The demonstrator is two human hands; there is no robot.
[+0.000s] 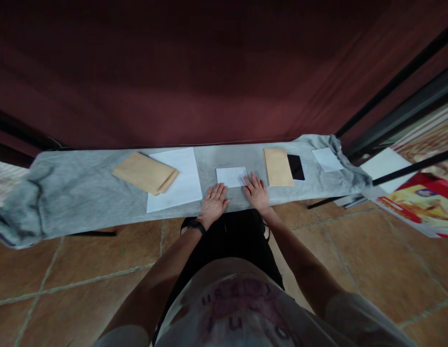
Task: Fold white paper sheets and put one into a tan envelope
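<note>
A small white folded paper (pixel 230 177) lies flat on the grey cloth in front of me. My left hand (pixel 214 202) rests flat with fingers stretched out, its tips by the paper's lower left edge. At the paper's right end is my right hand (pixel 257 193), palm down and fingers spread, its fingertips at or on the edge. Neither hand grips anything. Just right of my right hand lies a brown envelope (pixel 279 167), partly over or against a dark phone (pixel 296 167). To the left, a stack of brown envelopes (pixel 144 172) sits on large white sheets (pixel 185 178).
The grey cloth (pixel 82 193) covers a long narrow bench against a dark red panel (pixel 195 106). A white paper square (pixel 327 159) lies at its right end. Beyond stands a red and yellow box (pixel 422 205). Dark metal bars cross the right side above tiled floor.
</note>
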